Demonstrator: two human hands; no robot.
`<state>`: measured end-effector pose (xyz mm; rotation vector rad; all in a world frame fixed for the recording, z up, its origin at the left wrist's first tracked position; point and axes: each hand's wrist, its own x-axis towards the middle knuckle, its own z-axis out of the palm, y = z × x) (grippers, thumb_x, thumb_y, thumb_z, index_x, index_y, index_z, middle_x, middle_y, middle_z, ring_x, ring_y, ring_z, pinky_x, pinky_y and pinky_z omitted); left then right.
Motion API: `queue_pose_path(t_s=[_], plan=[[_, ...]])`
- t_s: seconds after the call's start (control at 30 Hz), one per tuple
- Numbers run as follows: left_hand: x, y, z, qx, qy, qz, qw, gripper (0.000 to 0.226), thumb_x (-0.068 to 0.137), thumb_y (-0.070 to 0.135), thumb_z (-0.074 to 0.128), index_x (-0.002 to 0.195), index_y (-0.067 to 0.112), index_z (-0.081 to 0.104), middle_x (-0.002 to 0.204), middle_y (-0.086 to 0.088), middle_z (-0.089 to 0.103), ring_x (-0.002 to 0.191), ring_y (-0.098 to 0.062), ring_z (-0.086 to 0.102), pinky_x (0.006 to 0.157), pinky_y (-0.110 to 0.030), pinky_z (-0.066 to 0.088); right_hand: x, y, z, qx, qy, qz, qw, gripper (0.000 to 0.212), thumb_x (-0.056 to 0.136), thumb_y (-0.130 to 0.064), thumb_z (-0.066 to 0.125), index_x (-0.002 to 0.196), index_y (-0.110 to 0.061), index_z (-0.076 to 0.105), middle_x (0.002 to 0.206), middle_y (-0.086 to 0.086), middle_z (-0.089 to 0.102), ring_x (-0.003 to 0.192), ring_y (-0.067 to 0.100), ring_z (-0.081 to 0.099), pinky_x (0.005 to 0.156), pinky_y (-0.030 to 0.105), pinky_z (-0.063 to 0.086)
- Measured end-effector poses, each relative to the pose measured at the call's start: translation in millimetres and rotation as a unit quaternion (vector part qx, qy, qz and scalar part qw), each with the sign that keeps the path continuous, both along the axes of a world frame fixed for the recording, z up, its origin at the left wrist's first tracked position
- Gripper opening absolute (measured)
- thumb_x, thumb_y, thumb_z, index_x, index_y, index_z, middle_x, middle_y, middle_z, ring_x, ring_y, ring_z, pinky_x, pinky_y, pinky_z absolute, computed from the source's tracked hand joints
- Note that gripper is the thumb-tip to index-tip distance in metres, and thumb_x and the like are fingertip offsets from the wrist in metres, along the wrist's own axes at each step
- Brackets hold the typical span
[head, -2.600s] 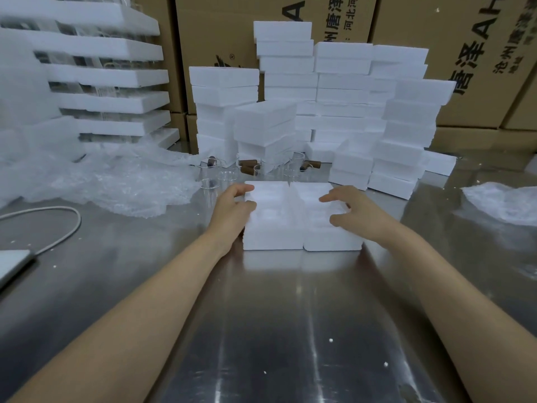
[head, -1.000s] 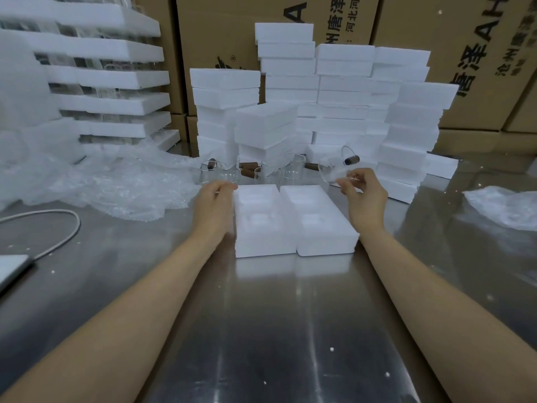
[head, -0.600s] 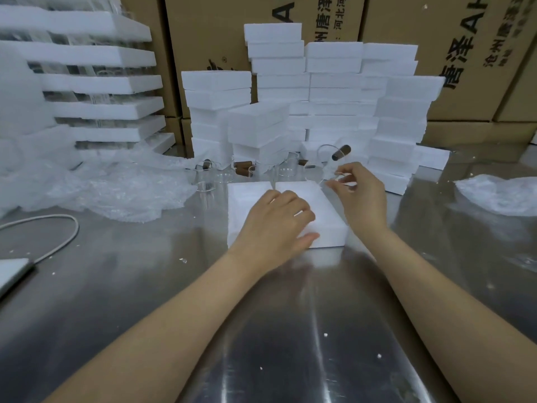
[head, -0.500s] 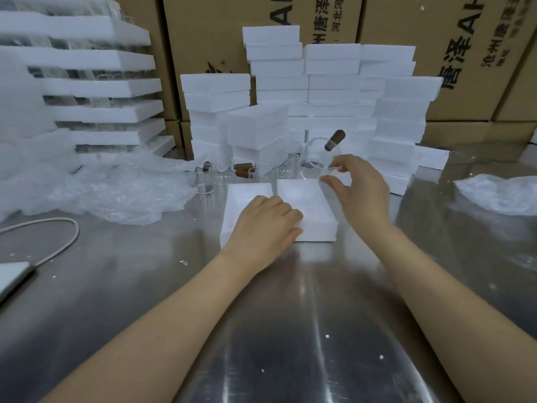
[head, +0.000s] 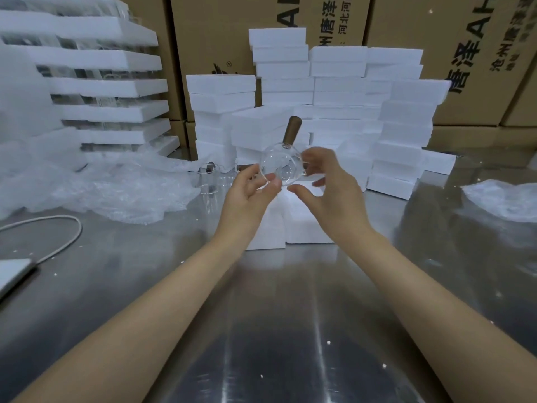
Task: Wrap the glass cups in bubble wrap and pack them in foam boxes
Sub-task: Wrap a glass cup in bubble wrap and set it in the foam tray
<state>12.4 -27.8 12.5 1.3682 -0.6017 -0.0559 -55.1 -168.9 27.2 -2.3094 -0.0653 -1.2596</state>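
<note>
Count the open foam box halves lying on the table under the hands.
2: the left half and right half lie side by side beneath both hands; the hands partly cover them, and closed boxes are stacked behind.

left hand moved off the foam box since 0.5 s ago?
Yes. The left hand has lifted off the foam box and gone up to the glass cup, which it holds with the right hand.

Clear glass cup (head: 281,167), glossy steel table (head: 279,330)
</note>
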Motion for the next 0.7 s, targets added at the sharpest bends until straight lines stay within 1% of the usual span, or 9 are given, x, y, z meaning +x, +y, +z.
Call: queue_pose_path(t_s=[0.07,0.1,0.17,0.23,0.3,0.37,0.5,0.6,0.7], plan=[[8,5,1,0.02,0.024,-0.043,0.999,0.073,0.071,0.041,0.075,0.135,0.017,0.049,0.114,0.004,0.07,0.112,-0.017,0.064,0.108,-0.041,0.04,4,0,-6,0.089,0.029,0.051,0.994,0.065,0.079,-0.032,0.076,0.133,-0.036,0.039,0.11,-0.029,0.054,0.094,-0.002,0.056,0.077,0.02,0.049],[11,7,1,0.031,0.031,-0.062,0.997,0.077,0.069,0.041,0.077,0.136,0.017,0.048,0.115,0.005,0.07,0.113,-0.017,0.063,0.109,-0.041,0.039,6,1,-10,0.108,0.037,0.055,0.992,0.066,0.079,-0.035,0.076,0.134,-0.038,0.039,0.11,-0.032,0.053,0.094,-0.002,0.056,0.076,0.018,0.048],[15,11,-1,0.045,0.036,-0.078,0.995,0.079,0.068,0.038,0.08,0.138,0.019,0.047,0.118,0.005,0.069,0.113,-0.016,0.063,0.109,-0.04,0.039,9,6,-19,0.131,0.044,0.064,0.988,0.057,0.08,-0.037,0.075,0.126,-0.048,0.043,0.108,-0.032,0.052,0.091,-0.003,0.056,0.071,0.014,0.048],[15,12,-3,0.063,0.032,-0.078,0.994,0.075,0.07,0.033,0.079,0.137,0.024,0.048,0.119,0.007,0.068,0.109,-0.011,0.065,0.106,-0.037,0.041,12,8,-26,0.155,0.037,0.079,0.984,0.057,0.08,-0.028,0.075,0.116,-0.053,0.04,0.114,-0.025,0.054,0.089,-0.005,0.056,0.067,0.009,0.046],[15,12,-4,0.076,0.025,-0.078,0.994,0.071,0.07,0.033,0.079,0.134,0.029,0.049,0.117,0.012,0.068,0.104,-0.004,0.066,0.098,-0.031,0.044,15,6,-30,0.167,0.039,0.079,0.982,0.057,0.08,-0.022,0.076,0.12,-0.043,0.042,0.123,-0.015,0.054,0.089,-0.001,0.056,0.066,0.009,0.045],[15,12,-3,0.08,0.024,-0.083,0.993,0.071,0.069,0.034,0.079,0.133,0.031,0.049,0.114,0.015,0.068,0.103,0.001,0.065,0.095,-0.029,0.044,16,2,-31,0.166,0.039,0.081,0.982,0.057,0.079,-0.021,0.077,0.124,-0.036,0.043,0.125,-0.012,0.053,0.088,0.001,0.056,0.065,0.009,0.044],[16,13,-3,0.076,0.029,-0.092,0.992,0.076,0.068,0.032,0.08,0.137,0.028,0.049,0.12,0.009,0.067,0.107,-0.003,0.064,0.105,-0.036,0.043,16,-1,-33,0.152,0.038,0.079,0.984,0.058,0.078,-0.023,0.078,0.126,-0.028,0.046,0.123,-0.012,0.051,0.085,-0.005,0.055,0.063,0.01,0.045],[18,12,-3,0.081,0.03,-0.087,0.992,0.071,0.066,0.033,0.081,0.131,0.033,0.052,0.119,0.009,0.068,0.108,-0.005,0.064,0.107,-0.039,0.042,16,-1,-33,0.149,0.034,0.081,0.985,0.058,0.078,-0.025,0.079,0.124,-0.03,0.044,0.122,-0.014,0.05,0.084,-0.007,0.056,0.063,0.011,0.047],[18,12,-2,0.081,0.038,-0.087,0.992,0.074,0.065,0.032,0.081,0.133,0.03,0.051,0.119,0.007,0.068,0.11,-0.01,0.064,0.107,-0.04,0.042,16,-1,-33,0.15,0.032,0.085,0.985,0.059,0.077,-0.026,0.079,0.126,-0.029,0.045,0.12,-0.017,0.049,0.084,-0.006,0.057,0.062,0.013,0.048]])
